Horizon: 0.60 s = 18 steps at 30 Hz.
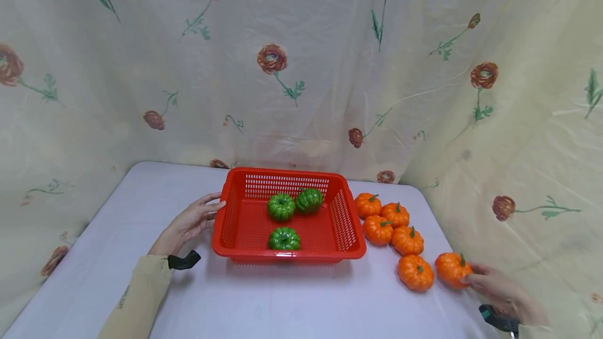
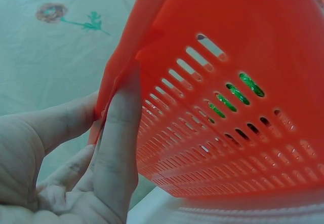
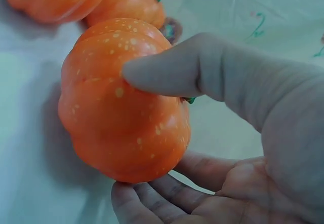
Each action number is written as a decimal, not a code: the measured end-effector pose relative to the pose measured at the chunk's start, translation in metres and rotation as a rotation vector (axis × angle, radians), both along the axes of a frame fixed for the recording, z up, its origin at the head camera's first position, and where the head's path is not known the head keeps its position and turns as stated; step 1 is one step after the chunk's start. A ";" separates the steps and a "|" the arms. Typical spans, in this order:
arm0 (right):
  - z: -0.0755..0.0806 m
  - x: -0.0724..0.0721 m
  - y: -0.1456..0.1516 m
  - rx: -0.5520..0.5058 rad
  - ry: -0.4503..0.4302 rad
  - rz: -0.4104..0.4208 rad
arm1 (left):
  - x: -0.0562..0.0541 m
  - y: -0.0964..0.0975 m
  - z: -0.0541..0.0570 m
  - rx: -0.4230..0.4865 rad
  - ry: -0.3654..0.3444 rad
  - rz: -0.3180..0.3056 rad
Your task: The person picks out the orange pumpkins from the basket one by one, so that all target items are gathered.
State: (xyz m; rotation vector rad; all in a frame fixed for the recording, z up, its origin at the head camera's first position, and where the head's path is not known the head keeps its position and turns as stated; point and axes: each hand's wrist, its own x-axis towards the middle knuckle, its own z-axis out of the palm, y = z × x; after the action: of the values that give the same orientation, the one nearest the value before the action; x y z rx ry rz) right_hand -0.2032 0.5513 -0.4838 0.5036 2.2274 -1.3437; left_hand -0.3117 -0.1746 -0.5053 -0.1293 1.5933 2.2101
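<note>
A red plastic basket [image 1: 249, 224] with slotted walls stands on the table. Three green pumpkins lie inside it: two toward the back, one green pumpkin [image 1: 281, 207] left of the other, and a third near the front wall. My left hand [image 1: 188, 225] pinches the basket's left rim [image 2: 115, 64] between thumb and fingers. At the far right, my right hand [image 1: 501, 289] holds an orange pumpkin [image 1: 451, 270]. In the right wrist view its thumb presses one side of this speckled pumpkin [image 3: 111, 117], with fingers at the opposite side.
Several more orange pumpkins, such as the nearest one [image 1: 415, 273], lie clustered right of the basket. The white table [image 1: 264, 302] meets flowered cloth [image 1: 306, 114] hanging at the back and sides.
</note>
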 end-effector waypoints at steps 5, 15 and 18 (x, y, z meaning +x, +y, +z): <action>-0.011 0.001 -0.002 -0.041 -0.012 -0.048 | 0.001 0.001 0.000 0.019 0.004 -0.011; -0.014 0.003 -0.016 0.009 0.063 0.041 | 0.002 0.000 0.001 0.001 -0.005 0.003; -0.014 0.004 -0.019 0.003 0.056 0.026 | 0.001 0.000 0.000 -0.014 -0.006 0.007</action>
State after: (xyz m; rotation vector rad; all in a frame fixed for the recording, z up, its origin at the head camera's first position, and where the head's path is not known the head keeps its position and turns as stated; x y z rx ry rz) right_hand -0.1994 0.5321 -0.4982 0.4415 2.2731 -1.3575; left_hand -0.3102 -0.1743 -0.5049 -0.1456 1.6079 2.2024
